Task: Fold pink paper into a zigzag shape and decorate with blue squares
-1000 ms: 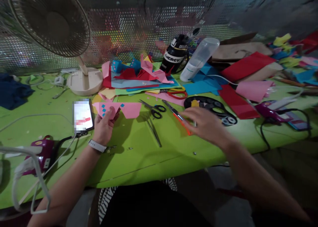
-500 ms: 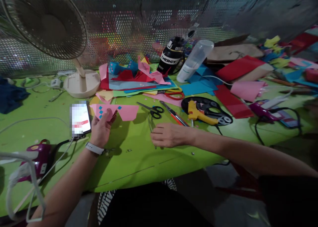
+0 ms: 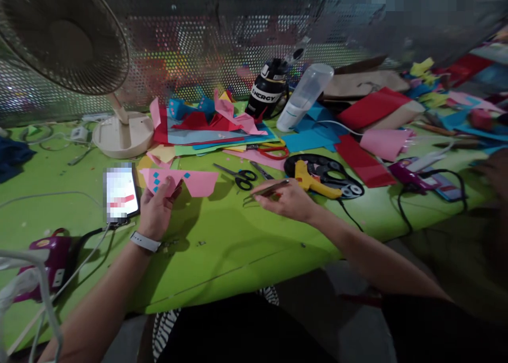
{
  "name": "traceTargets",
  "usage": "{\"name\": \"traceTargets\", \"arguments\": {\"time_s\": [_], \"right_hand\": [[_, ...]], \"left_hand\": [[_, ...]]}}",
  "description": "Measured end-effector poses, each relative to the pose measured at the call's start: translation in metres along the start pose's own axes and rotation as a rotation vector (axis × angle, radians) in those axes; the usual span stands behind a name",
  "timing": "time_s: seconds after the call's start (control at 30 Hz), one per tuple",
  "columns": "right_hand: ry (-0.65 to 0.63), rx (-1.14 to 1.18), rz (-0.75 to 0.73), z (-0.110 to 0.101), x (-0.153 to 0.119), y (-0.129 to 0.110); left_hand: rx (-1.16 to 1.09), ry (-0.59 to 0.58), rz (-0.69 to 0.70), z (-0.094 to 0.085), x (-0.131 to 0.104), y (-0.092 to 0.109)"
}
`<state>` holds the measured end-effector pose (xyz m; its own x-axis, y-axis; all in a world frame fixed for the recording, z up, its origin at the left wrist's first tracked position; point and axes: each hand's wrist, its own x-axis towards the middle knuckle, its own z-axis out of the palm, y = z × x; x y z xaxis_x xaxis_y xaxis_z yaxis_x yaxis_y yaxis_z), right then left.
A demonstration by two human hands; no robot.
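Observation:
My left hand (image 3: 157, 207) pinches a pink paper cutout (image 3: 202, 183) with several small blue diamonds on its left part, held just above the green table (image 3: 222, 278). In my right hand (image 3: 291, 200) is a pair of metal tweezers (image 3: 273, 189), its tips pointing left and slightly apart. Nothing shows between the tips. Black-handled scissors (image 3: 243, 179) lie just beyond the tweezers. A utility knife (image 3: 260, 170) is partly hidden behind my right hand. The yellow hot glue gun (image 3: 315, 180) rests on a black tray (image 3: 349, 167) right of that hand.
Left of my left hand lies a lit phone (image 3: 121, 193). A fan (image 3: 123, 133), stacked coloured papers (image 3: 186, 135), a black bottle (image 3: 266, 88) and a clear bottle (image 3: 305, 98) stand at the back. Purple glue guns (image 3: 47, 262) with cords flank both sides. Another person's hand (image 3: 492, 172) shows at right.
My right hand has lifted the tweezers off the table and turned them to point left. The left hand keeps the pink paper. The view has shifted slightly to the right.

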<state>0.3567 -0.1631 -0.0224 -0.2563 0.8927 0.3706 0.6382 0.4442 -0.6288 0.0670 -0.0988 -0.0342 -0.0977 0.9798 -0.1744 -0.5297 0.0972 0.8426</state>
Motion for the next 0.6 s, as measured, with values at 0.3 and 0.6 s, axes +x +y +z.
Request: {"name": "traceTargets", "arguments": {"time_s": [0.3,0.6], "right_hand": [[0.204,-0.051,0.086,0.009,0.004,0.026],[0.315,-0.044,0.059,0.002,0.003,0.026]], "left_hand": [[0.032,0.009,0.003,-0.001,0.001,0.0],[0.014,-0.003,-0.005,0.0,0.0,-0.001]]}}
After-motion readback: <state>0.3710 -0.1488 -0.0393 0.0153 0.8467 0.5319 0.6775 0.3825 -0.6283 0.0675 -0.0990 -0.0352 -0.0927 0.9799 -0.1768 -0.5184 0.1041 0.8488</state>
